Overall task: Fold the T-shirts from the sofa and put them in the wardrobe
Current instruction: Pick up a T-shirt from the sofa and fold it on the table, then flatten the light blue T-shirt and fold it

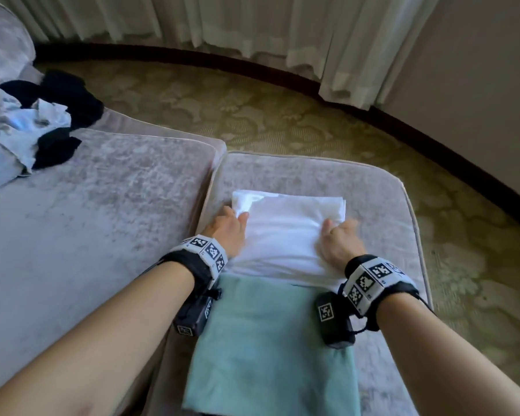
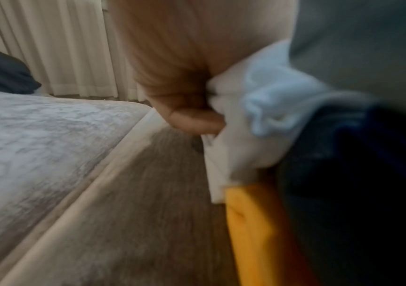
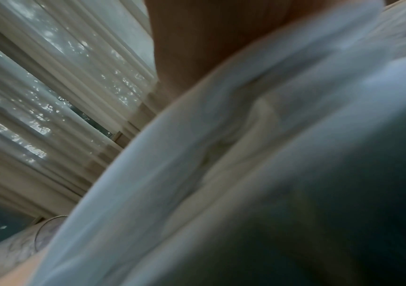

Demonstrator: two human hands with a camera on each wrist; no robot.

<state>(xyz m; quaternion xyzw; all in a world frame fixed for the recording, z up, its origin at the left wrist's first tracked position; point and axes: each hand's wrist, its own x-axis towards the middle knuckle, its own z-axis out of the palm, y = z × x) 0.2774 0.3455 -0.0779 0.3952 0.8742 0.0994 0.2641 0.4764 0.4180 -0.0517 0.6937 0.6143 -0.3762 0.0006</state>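
While both hands clamped the opposite short edges of the folded white cotton T-shirt (image 1: 285, 235), the left hand (image 1: 227, 228) pinched its left edge, thumb on top, and the right hand (image 1: 339, 240) gripped the right edge with curled fingers. Gripping both sides probably kept the layers from sliding apart, either for a lift or for squaring it up; cannot tell which.

White shirt lay flat on the grey velvet sofa seat cushion (image 1: 382, 205), its near edge overlapping the far end of a folded pale green T-shirt (image 1: 270, 349). Long axis ran left to right, across the body; folded edges faced away toward the curtain. Green one's long axis ran toward the person. Left wrist view, blurred, showed yellow fabric (image 2: 258, 241) beneath, so likely a stack being built here before the wardrobe trip.

Further left, a loose heap of black and pale blue garments (image 1: 39, 121) waited unfolded on the sofa. Wardrobe not in view.
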